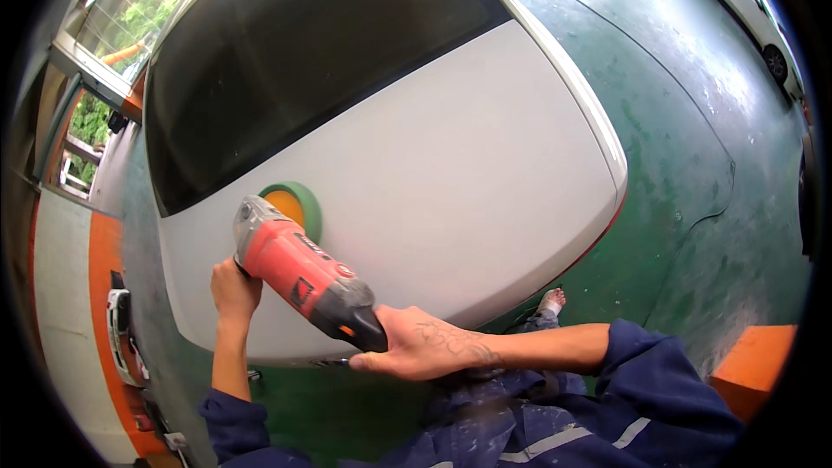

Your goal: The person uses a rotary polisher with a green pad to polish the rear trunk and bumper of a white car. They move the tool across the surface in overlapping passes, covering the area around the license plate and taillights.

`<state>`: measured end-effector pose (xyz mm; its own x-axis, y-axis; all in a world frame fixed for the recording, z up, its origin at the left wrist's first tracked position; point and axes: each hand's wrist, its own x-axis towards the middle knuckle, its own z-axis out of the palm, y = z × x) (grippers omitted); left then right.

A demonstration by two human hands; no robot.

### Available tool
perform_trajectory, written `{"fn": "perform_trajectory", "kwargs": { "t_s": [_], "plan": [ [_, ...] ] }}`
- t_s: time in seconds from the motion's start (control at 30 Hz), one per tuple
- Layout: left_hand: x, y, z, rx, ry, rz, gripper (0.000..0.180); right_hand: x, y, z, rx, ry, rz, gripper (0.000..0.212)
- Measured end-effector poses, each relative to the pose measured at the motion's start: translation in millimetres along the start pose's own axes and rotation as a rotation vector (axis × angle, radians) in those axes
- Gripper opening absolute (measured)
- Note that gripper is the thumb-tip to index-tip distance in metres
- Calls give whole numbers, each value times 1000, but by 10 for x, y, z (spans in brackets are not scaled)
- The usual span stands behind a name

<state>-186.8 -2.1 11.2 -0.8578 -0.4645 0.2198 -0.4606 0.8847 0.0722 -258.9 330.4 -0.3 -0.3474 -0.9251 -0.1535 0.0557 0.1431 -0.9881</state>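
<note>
In the head view, I have a red and grey angle polisher over the left part of a white car's trunk lid, slanting from the lid's left side toward its near edge. The fingers of my left hand are clenched at the polisher's head, around a part they hide. My right hand has its fingers wrapped about the black rear end of the tool, over the near side of the lid. The green polishing pad sits at the lid's left; I cannot tell how firmly it presses. Beyond the lid is the dark rear window. To the lid's right, a thin cable trails across the green floor, another white car stands farther off, and an orange block stands at near right.
</note>
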Motion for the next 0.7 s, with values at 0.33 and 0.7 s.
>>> {"fn": "perform_trajectory", "kwargs": {
  "t_s": [0.33,0.7],
  "plan": [
    [1031,700,78,2,-35,170,17,-2,-229,-709,270,75,129,44],
    [2047,2698,380,34,-71,287,21,-655,-225,-1985,357,339,148,41]
  ]
}}
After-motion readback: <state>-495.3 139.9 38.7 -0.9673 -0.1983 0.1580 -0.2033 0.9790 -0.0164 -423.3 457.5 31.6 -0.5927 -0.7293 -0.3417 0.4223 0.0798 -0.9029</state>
